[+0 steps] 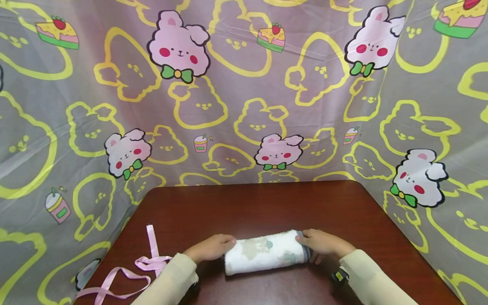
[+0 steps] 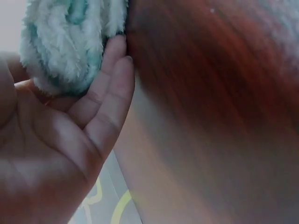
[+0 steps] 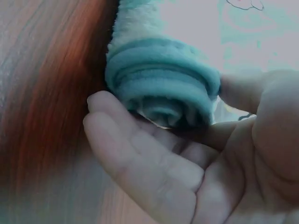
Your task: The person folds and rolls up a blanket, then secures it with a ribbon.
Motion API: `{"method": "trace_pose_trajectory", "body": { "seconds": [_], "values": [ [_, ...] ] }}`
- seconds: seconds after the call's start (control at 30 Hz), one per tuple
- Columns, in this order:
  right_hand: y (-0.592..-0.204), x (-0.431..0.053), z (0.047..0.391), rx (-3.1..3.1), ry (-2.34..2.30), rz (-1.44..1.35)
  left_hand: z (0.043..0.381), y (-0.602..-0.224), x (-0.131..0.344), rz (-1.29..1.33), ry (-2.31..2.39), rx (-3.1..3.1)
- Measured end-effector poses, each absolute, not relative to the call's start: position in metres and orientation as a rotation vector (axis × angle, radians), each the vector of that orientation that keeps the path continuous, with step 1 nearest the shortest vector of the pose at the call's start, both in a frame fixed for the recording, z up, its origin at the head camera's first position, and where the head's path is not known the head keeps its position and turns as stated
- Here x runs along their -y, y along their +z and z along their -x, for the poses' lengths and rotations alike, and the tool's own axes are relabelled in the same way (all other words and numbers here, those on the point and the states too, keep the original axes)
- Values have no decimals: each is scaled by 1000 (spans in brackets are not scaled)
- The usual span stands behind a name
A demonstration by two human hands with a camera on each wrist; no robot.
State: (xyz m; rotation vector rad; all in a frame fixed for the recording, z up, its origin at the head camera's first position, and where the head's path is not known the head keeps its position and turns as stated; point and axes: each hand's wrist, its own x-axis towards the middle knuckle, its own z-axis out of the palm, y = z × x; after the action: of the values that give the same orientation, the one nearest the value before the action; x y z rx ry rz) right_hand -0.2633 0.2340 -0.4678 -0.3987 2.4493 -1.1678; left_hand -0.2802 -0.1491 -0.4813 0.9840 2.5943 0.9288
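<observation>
A rolled-up fluffy white towel (image 1: 267, 253) with a faded animal print lies crosswise near the front of the table. My left hand (image 1: 212, 247) holds its left end, the thumb on top. In the left wrist view, the fingers of that hand (image 2: 70, 135) curve beneath the towel's folded end (image 2: 65, 46). At the opposite end, my right hand (image 1: 324, 243) grips the roll beside its grey-blue hem. The right wrist view has the coiled hem (image 3: 163, 88) between the thumb and fingers of the right hand (image 3: 187, 168).
A pink ribbon (image 1: 152, 241) lies in loose loops at the table's left, partly behind the left sleeve (image 1: 171, 277). The dark red-brown table (image 1: 259, 207) has rounded far corners. Cartoon-printed cloth (image 1: 236, 93) hangs around its back and sides.
</observation>
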Motion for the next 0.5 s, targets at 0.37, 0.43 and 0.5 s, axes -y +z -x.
{"method": "trace_pose_trajectory", "body": {
  "seconds": [0.37,0.43,0.5],
  "values": [
    [-475,-213,292,-2611,-1164,377,264,-488,147,-764,1211,-2363],
    [-478,-209,300,-2644,-1193,383,259,-488,146,-735,1245,-2316],
    [-481,-204,307,-2674,-1217,396,254,-488,145,-720,1261,-2287]
  ]
}}
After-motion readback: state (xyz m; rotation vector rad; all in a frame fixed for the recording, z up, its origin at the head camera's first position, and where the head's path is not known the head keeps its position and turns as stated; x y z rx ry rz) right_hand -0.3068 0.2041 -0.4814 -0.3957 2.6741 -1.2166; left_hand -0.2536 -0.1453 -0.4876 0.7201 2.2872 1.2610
